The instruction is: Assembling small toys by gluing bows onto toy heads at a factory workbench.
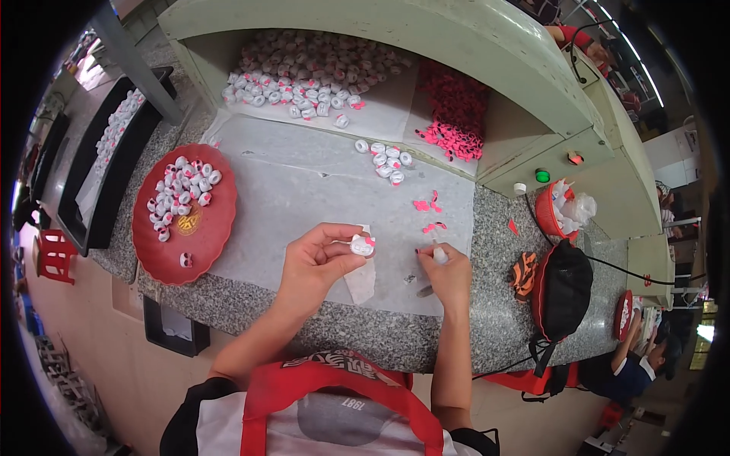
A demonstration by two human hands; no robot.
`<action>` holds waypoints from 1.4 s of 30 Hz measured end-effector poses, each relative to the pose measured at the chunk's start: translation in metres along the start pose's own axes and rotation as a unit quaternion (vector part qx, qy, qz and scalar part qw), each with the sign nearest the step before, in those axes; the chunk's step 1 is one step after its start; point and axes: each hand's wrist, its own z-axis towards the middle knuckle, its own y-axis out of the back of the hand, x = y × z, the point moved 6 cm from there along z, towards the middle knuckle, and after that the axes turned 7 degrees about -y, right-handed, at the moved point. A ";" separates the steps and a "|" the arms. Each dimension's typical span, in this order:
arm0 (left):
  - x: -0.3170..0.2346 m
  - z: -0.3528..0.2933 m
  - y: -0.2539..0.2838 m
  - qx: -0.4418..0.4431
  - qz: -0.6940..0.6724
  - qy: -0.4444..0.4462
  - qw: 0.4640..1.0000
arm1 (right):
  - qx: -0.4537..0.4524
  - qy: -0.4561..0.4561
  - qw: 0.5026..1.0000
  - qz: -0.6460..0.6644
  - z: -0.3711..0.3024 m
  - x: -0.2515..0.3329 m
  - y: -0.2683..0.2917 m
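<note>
My left hand pinches a small white cat-head-shaped piece with a pink bit on it, between thumb and fingers. My right hand is closed on a small whitish object, mostly hidden by the fingers, so its kind is unclear. Under the left hand lies a folded white paper or cloth. Several loose pink bow-like pieces lie on the sheet beyond my right hand. Farther back sits a small group of white pieces. All this rests on a whitish sheet.
On the left, a red scalloped plate carries white-and-pink pieces. Heaps of white pieces and pink pieces fill the shelf. At right stand a red basket and black bag on the granite table. A co-worker sits farther right.
</note>
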 end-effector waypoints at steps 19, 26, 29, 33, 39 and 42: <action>-0.012 -0.008 -0.005 -0.015 0.036 -0.067 0.997 | 0.105 0.236 0.905 0.339 -0.066 0.114 0.019; -0.023 -0.013 -0.001 0.020 0.084 -0.165 0.982 | 0.142 0.116 0.943 0.279 -0.067 0.124 0.005; -0.036 -0.013 -0.004 0.053 0.166 -0.178 0.969 | 0.152 0.111 0.943 0.275 -0.062 0.121 0.006; -0.032 -0.009 -0.006 0.088 0.039 -0.056 0.994 | 0.132 0.132 0.953 0.237 -0.062 0.121 0.013; -0.012 -0.007 -0.002 0.077 -0.081 0.026 0.993 | 0.153 0.145 0.935 0.285 -0.068 0.122 0.010; -0.012 -0.011 -0.013 0.045 -0.075 -0.001 0.996 | 0.159 0.147 0.926 0.308 -0.066 0.112 0.012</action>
